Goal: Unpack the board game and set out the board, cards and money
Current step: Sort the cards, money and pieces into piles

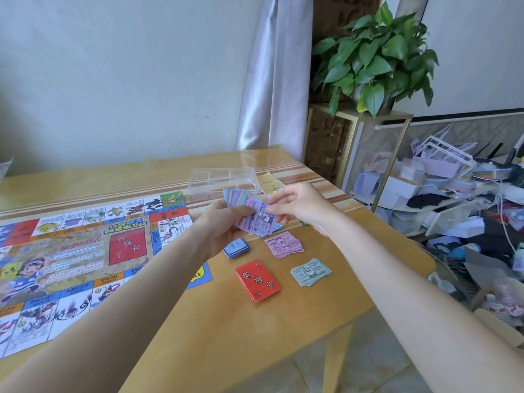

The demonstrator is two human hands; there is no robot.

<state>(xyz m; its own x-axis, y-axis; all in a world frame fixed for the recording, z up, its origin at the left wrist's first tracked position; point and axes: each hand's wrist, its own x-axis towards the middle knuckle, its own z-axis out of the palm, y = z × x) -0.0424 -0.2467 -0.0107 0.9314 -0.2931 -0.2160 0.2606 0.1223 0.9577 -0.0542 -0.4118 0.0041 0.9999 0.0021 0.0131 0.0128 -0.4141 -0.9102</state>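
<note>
The colourful game board lies unfolded on the left of the wooden table. My left hand holds a fanned bundle of purple and blue play money above the table. My right hand pinches the top purple note of that bundle. On the table below lie a pink money pile, a green money pile, a red card deck and a small blue card deck.
A clear plastic box and a yellow paper slip sit behind my hands. A potted plant on a gold stand rises at the table's far right corner. Cluttered shelves fill the right side, beyond the table edge.
</note>
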